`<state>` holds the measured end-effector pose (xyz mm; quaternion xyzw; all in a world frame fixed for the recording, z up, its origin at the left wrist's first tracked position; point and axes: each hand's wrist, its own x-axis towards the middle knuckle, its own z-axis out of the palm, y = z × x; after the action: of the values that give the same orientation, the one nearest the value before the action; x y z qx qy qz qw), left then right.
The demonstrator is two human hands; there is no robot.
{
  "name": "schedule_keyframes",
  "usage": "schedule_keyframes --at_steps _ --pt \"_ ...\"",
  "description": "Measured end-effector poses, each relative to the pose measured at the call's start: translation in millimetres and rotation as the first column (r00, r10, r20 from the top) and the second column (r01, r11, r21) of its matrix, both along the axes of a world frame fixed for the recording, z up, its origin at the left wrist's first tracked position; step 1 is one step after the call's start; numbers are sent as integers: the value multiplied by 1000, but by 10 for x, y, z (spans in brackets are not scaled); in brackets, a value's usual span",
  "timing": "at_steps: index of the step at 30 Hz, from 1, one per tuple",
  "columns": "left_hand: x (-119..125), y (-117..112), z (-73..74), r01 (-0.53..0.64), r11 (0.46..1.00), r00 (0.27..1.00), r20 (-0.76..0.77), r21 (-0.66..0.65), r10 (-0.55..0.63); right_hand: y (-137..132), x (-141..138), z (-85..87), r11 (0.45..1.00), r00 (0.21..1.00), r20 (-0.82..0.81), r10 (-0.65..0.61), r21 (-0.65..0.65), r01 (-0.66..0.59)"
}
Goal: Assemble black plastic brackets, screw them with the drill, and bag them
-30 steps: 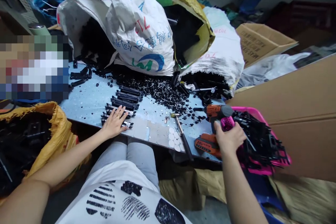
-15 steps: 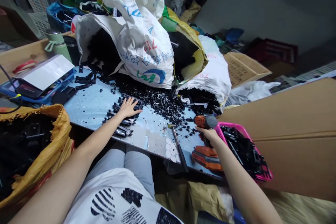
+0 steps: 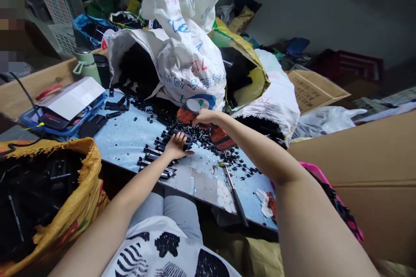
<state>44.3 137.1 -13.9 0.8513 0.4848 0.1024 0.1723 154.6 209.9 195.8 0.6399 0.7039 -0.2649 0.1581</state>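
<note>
My right hand is wrapped round the handle of an orange and black cordless drill, raised over the far end of a row of black plastic parts. The drill's battery end points right, and its tip is hard to make out. My left hand lies on the row with its fingers stretched out and the thumb apart. A pile of small black pieces with screws spreads behind and to the right of it. A hammer rests on the blue tabletop.
White sacks and a yellow sack of black parts stand at the back. An orange sack sits at left, near a blue tray and a green bottle. At right are a pink basket and cardboard.
My right hand has lifted the drill and carried it left, from beside the pink basket to above the row of parts. My left hand stays on the row. The view has shifted slightly.
</note>
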Motion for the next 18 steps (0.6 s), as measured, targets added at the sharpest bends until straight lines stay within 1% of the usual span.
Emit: schedule_keyframes --at_steps 2,4,8,10,13,16,18 --pt "-7 0 -1 -5 1000 1000 9 -19 5 145 -238 78 996 991 100 83 -42 -79" --pt "-7 -4 -6 -7 999 1000 19 -52 8 243 -375 113 991 982 137 129 -63 -121" --pt "5 -10 -27 -8 998 999 51 -57 10 333 -508 68 978 959 206 193 -124 -170" --pt "5 -5 -33 5 998 999 54 -61 -1 323 -552 34 969 941 245 232 -141 -202" --pt "-5 5 -31 17 998 999 51 -67 -14 237 -582 23 963 931 246 270 -96 -254" --pt "-20 4 -36 21 999 998 67 -27 -19 111 -575 41 958 939 191 287 -76 -278" --pt "-23 6 -46 7 1000 996 84 23 -9 40 -583 39 952 944 142 299 -106 -286"
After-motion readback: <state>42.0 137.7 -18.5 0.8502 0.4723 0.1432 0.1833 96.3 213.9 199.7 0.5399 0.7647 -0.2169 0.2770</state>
